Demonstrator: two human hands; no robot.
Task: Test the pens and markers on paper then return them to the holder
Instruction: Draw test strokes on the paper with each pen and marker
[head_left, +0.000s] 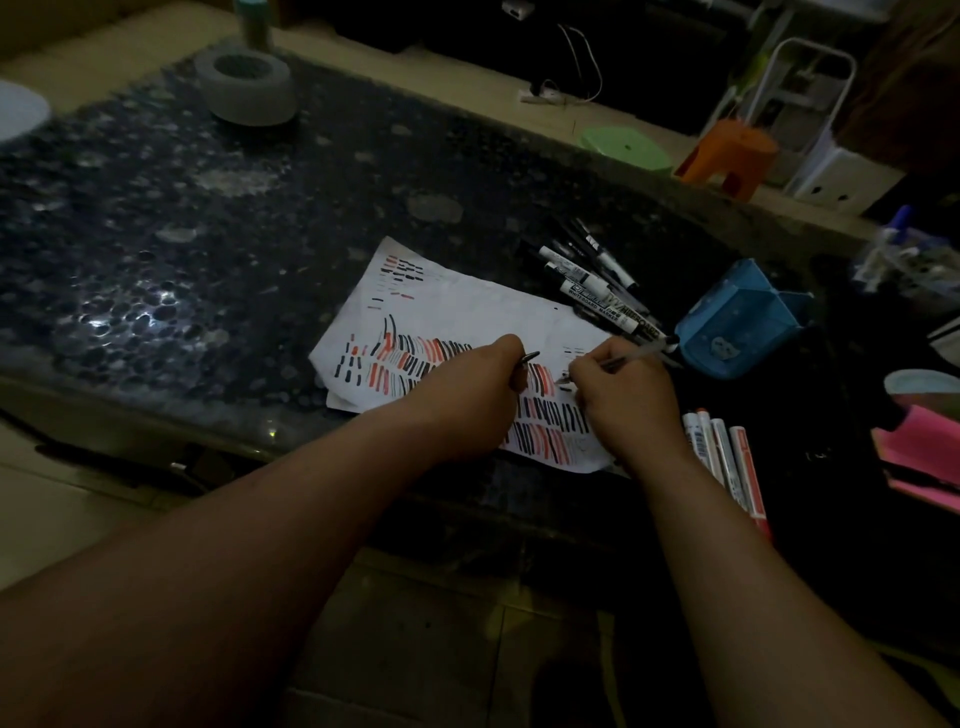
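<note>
- left hand (467, 400) curled round a small dark cap (528, 359); over the paper (467, 312), which lies on the dark table (208, 234) striped with red and black strokes
- right hand (623, 400) pinches a thin pen (639, 354); tip down on paper
- black markers (597, 288) heaped at paper's far right edge
- white-and-red markers (719, 452) in a row beside right wrist
- blue holder (737, 322) just right of the heap

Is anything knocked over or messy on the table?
The blue holder seems tipped on its side, with markers heaped loose beside it. The paper lies crooked and wrinkled.
</note>
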